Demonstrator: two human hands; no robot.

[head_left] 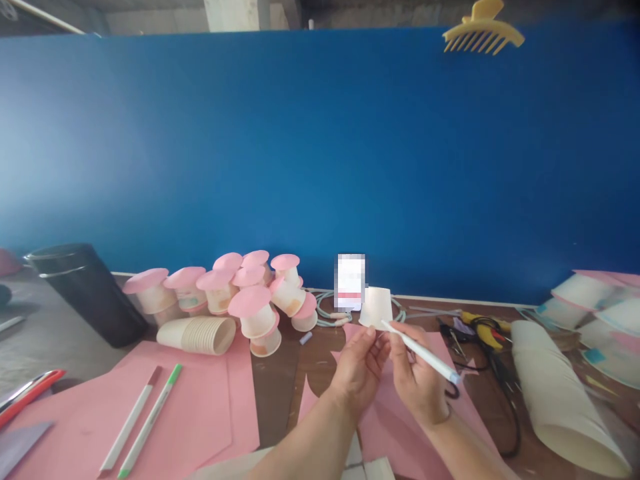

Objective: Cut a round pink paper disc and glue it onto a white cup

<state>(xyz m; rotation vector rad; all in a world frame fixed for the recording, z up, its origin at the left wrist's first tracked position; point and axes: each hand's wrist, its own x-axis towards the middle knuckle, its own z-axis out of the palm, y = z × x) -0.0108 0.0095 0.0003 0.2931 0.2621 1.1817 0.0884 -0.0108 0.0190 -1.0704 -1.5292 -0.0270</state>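
My left hand [357,370] is closed on the lower edge of a plain white paper cup [377,308], held up in front of the phone. My right hand [419,387] grips a white marker [427,358] with a pale blue end. The marker's tip points up and left and is close to the cup's lower right edge; whether it touches, I cannot tell. Below both hands lie pink paper sheets [395,427]. A small pale cap [306,338] rests on the dark tabletop to the left.
On the left are paper cups with pink discs [251,302], nested cups [197,335], two markers [150,421], a black tumbler [87,293] and a red-handled cutter [30,397]. A phone [351,281] leans at the back. Rightward lie yellow-handled pliers [486,330] and a long cup stack [563,393].
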